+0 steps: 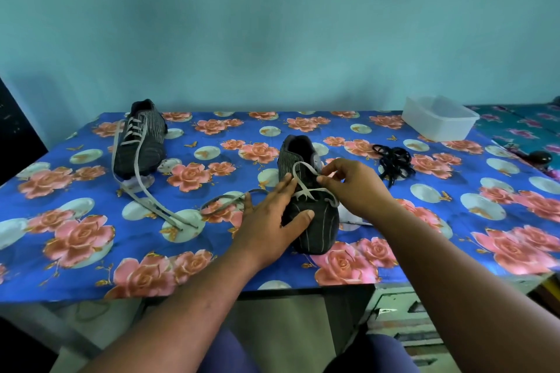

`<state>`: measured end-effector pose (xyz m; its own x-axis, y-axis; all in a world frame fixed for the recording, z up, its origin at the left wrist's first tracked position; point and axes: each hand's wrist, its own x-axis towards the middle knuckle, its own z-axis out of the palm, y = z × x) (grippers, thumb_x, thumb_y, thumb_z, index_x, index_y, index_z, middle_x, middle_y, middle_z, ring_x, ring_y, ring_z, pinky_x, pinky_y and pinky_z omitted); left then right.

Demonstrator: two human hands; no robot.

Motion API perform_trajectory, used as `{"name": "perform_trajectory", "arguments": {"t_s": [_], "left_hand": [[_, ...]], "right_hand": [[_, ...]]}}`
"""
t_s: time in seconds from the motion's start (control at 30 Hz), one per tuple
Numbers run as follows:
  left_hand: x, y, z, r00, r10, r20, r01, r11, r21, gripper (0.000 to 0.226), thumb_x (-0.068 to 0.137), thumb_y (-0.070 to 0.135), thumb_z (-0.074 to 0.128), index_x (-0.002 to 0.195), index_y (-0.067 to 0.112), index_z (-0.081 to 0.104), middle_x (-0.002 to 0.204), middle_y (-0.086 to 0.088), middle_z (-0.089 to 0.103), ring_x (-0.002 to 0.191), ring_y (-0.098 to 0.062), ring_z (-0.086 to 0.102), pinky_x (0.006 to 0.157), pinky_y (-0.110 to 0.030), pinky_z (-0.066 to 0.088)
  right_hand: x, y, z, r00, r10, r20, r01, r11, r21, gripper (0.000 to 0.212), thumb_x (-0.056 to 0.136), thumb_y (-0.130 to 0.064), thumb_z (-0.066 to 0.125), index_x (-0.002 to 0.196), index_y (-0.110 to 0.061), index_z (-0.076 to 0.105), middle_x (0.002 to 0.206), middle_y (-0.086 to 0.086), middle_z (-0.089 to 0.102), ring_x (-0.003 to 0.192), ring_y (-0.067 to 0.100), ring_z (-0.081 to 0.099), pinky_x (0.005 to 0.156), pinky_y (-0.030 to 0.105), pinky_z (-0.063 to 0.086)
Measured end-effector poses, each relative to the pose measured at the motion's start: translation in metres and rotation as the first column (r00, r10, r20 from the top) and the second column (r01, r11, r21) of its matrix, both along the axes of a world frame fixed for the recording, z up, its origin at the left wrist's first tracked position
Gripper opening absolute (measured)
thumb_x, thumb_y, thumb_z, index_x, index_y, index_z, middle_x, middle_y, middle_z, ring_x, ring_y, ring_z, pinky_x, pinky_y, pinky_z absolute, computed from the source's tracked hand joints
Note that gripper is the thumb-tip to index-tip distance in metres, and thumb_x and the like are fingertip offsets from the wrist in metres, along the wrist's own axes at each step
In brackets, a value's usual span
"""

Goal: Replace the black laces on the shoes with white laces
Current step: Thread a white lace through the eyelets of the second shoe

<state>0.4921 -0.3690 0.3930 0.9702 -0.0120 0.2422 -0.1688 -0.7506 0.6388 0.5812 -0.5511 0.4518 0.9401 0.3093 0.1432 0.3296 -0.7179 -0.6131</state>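
Turquoise wall behind, and below it a table (454, 251) under a blue cloth printed with pink roses, which carries everything.

Two dark striped shoes are on it. The far shoe (141, 142), well beyond the left hand's fingertips, already wears a white lace through several rows, its two long ends trailing loose across the cloth toward the person; that one looks laced but not tied. The near shoe (309, 197) lies under both hands and is only begun: its white lace (303, 188) crosses the lowest eyelets once or twice, with the upper rows bare as far as I can tell, since the fingers hide part of the tongue.

One clear plastic tub (439, 121) stands far past the right fingertips, at the back edge.

One heap of black laces (394, 163) lies just beyond the right knuckles, so both old laces seem to be out. By my reckoning the task is a little past halfway, with the rest of the threading on the near shoe left to do.

The left hand (272, 221) lies flat on the toe, fingers straight and close together, thumb spread across the vamp, steadying it; a slack loop of lace lies just beside its little finger. The right hand (354, 185) pinches a strand of the lace between thumb and forefinger above the eyelets, other fingers loosely curled.
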Motion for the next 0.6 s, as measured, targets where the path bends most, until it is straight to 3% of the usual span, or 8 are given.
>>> {"name": "perform_trajectory", "arguments": {"t_s": [0.1,0.2,0.27,0.37,0.5,0.6], "left_hand": [[0.000,0.000,-0.001,1.000,0.002,-0.001,-0.002,1.000,-0.004,0.090,0.080,0.078,0.030,0.160,0.037,0.022,0.167,0.026,0.009,0.151,0.007,0.013,0.124,-0.051,-0.015],[0.001,0.001,-0.003,1.000,0.004,-0.011,-0.004,1.000,-0.026,0.091,0.080,0.077,0.032,0.161,0.035,0.023,0.165,0.030,0.008,0.147,0.015,0.009,0.124,-0.050,-0.016],[0.000,0.001,-0.003,1.000,-0.002,-0.014,0.001,1.000,-0.022,0.093,0.079,0.078,0.032,0.161,0.034,0.023,0.165,0.030,0.007,0.146,0.016,0.008,0.124,-0.050,-0.016],[-0.001,0.000,-0.003,1.000,-0.001,-0.016,0.001,1.000,0.001,0.089,0.084,0.076,0.036,0.161,0.035,0.021,0.165,0.029,0.006,0.149,0.011,0.011,0.124,-0.049,-0.016],[-0.002,-0.001,-0.002,1.000,0.010,-0.021,-0.010,1.000,0.020,0.086,0.087,0.073,0.040,0.161,0.034,0.021,0.165,0.029,0.005,0.150,0.008,0.016,0.124,-0.048,-0.015],[-0.002,-0.001,-0.001,1.000,0.015,-0.025,-0.015,1.000,0.026,0.079,0.096,0.066,0.049,0.162,0.033,0.021,0.166,0.028,0.005,0.150,0.006,0.017,0.122,-0.042,-0.014]], "right_hand": [[0.006,-0.001,0.010,0.991,0.010,0.133,-0.007,1.000,-0.019,0.017,0.101,-0.034,0.060,0.092,-0.021,0.065,0.079,-0.002,0.064,0.074,0.020,0.060,0.061,0.027,0.042],[0.006,-0.008,0.036,0.962,-0.110,0.250,0.066,0.982,0.176,0.024,0.106,-0.028,0.048,0.088,-0.014,0.054,0.070,0.000,0.056,0.063,0.020,0.050,0.055,0.030,0.035],[0.007,-0.015,0.058,0.928,-0.212,0.308,0.097,0.932,0.349,0.022,0.104,-0.025,0.045,0.091,-0.010,0.054,0.076,0.003,0.058,0.066,0.024,0.051,0.058,0.036,0.038],[0.010,-0.024,0.087,0.920,-0.288,0.267,0.100,0.829,0.550,0.021,0.101,-0.024,0.045,0.100,-0.009,0.059,0.091,0.007,0.068,0.071,0.019,0.060,0.065,0.037,0.049],[0.006,-0.030,0.122,0.902,-0.338,0.269,0.057,0.711,0.701,0.021,0.100,-0.021,0.042,0.101,-0.006,0.057,0.087,0.006,0.066,0.065,0.009,0.061,0.060,0.031,0.053],[0.002,-0.031,0.139,0.882,-0.334,0.334,0.008,0.718,0.696,0.017,0.100,-0.022,0.042,0.099,-0.010,0.054,0.085,0.001,0.063,0.071,0.011,0.063,0.064,0.035,0.056]]}}
